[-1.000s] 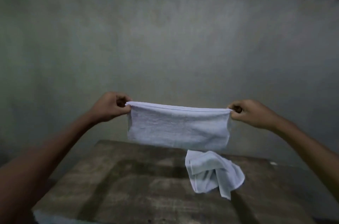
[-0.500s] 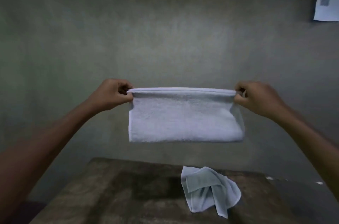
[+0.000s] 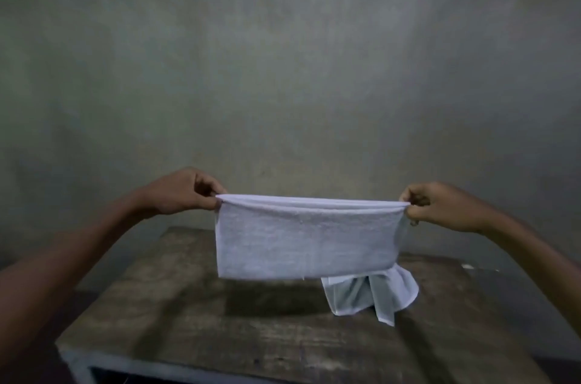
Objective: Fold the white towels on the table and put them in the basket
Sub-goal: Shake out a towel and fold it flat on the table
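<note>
a bare, mottled grey-green plaster wall (image 3: 283, 53) fills the upper and middle part of the view. below it stands a dark, worn wooden table (image 3: 188, 320) with a flat rectangular top, its near edge showing a paler frame underneath. two bare forearms (image 3: 78, 264) reach in from the lower corners and out over the table. between them hangs a white terry towel (image 3: 308, 242) folded double into a long rectangle, stretched level in the air above the tabletop and not touching it; its top edge shows two layers lying close together, and it throws a dark shadow on the wood beneath. behind and below its right lower corner lies a second, crumpled white towel (image 3: 399, 292), resting on the table towards the right side, partly hidden by the hanging one, with a pointed flap trailing toward the near side. the left hand (image 3: 182, 192) has its fingers curled in and pinches the hanging towel's top left corner between thumb and fingers. the right hand (image 3: 446, 206) is closed in the same way, thumb and curled fingers pinching the top right corner. both hands are at about the same height, with the top edge taut between them. a small pale fleck (image 3: 467, 266) lies on the table's far right edge; what it is cannot be told.
</note>
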A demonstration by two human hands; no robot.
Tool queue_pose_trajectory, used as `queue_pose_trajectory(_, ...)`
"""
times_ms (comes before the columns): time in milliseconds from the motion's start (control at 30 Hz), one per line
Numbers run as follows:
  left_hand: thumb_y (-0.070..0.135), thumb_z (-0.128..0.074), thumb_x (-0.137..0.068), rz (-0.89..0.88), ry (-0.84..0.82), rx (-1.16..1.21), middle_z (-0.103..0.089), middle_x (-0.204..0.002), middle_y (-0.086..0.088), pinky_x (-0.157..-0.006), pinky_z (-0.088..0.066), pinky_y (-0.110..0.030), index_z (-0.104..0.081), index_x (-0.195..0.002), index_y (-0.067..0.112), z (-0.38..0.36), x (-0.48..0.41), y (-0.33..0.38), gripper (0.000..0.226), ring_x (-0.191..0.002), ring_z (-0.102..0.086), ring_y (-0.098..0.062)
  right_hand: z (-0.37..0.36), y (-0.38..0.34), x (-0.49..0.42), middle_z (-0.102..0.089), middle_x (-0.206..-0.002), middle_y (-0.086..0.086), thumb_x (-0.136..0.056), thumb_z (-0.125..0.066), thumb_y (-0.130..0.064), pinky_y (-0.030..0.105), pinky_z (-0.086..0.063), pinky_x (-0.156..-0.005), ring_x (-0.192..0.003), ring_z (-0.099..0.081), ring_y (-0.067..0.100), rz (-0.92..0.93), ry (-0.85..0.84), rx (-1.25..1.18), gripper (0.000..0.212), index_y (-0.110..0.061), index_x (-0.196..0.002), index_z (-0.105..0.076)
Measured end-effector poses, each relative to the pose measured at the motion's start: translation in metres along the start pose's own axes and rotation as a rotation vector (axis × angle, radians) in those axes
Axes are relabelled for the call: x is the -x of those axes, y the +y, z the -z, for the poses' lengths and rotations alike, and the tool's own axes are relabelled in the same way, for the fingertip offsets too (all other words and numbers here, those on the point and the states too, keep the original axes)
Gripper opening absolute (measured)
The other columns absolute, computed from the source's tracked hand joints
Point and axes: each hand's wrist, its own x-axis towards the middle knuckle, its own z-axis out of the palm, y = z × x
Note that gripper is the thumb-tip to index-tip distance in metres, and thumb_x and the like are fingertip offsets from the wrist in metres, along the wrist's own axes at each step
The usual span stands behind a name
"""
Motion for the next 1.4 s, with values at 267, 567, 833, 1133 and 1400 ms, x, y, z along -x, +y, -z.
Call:
queue_pose_trajectory(267,0.028,-0.072,-0.064,0.341,-0.204,0.097,-0.072,-0.084,-0.005,-0.071,-0.046,-0.019,-0.075,-0.085,0.014,-0.090,0.032,-0.120,0.026,-0.075,-0.061,-0.009,-0.133,0.066,0.016,-0.066,-0.076,0.007,-0.087,-0.055,0.002,0.020,-0.047,-0.065,-0.065,-0.063,0.009,-0.164,-0.351,-0.182,0.009,-0.004,-0.088,-0.062)
queue_pose_trajectory(567,0.032,-0.067,-0.076,0.532,0.025,0.142,-0.073,-0.083,-0.002,-0.069,-0.051,-0.025,-0.074,-0.090,0.023,-0.173,0.031,-0.194,0.018,-0.076,-0.065,-0.019,-0.249,0.118,0.008,-0.069,-0.081,-0.001,-0.083,-0.061,-0.010,0.039,-0.051,-0.074,-0.079,-0.064,0.018,-0.350,-0.082,-0.265,0.011,-0.020,-0.081,-0.062)
queue_pose_trajectory(833,0.004,-0.059,-0.086,0.570,0.284,0.135,-0.062,-0.070,-0.003,-0.049,-0.039,-0.009,-0.069,-0.087,0.009,-0.216,0.003,-0.216,0.012,-0.061,-0.052,-0.009,-0.287,0.123,-0.014,-0.063,-0.073,-0.003,-0.086,-0.055,-0.022,0.041,-0.053,-0.070,-0.070,-0.060,0.016,-0.385,0.105,-0.032,0.006,-0.018,-0.084,-0.057)
queue_pose_trajectory(1133,0.035,-0.046,-0.081,0.349,0.487,-0.466,-0.065,-0.107,-0.012,-0.086,-0.046,-0.043,-0.063,-0.109,0.012,-0.257,-0.001,-0.195,0.040,-0.098,-0.060,-0.032,-0.313,0.093,-0.001,-0.061,-0.095,0.013,-0.088,-0.048,-0.024,0.041,-0.048,-0.079,-0.088,-0.059,0.029,-0.330,0.441,0.016,0.025,-0.008,-0.106,-0.055)
queue_pose_trajectory(1400,0.042,-0.032,-0.089,0.146,0.168,-0.771,-0.053,-0.137,-0.009,-0.101,-0.039,-0.051,-0.054,-0.130,0.009,-0.317,0.020,-0.189,0.057,-0.126,-0.050,-0.025,-0.379,0.055,0.003,-0.044,-0.146,0.009,-0.092,-0.026,-0.045,0.046,-0.027,-0.111,-0.137,-0.038,0.023,-0.030,0.009,0.332,0.060,-0.011,-0.137,-0.047)
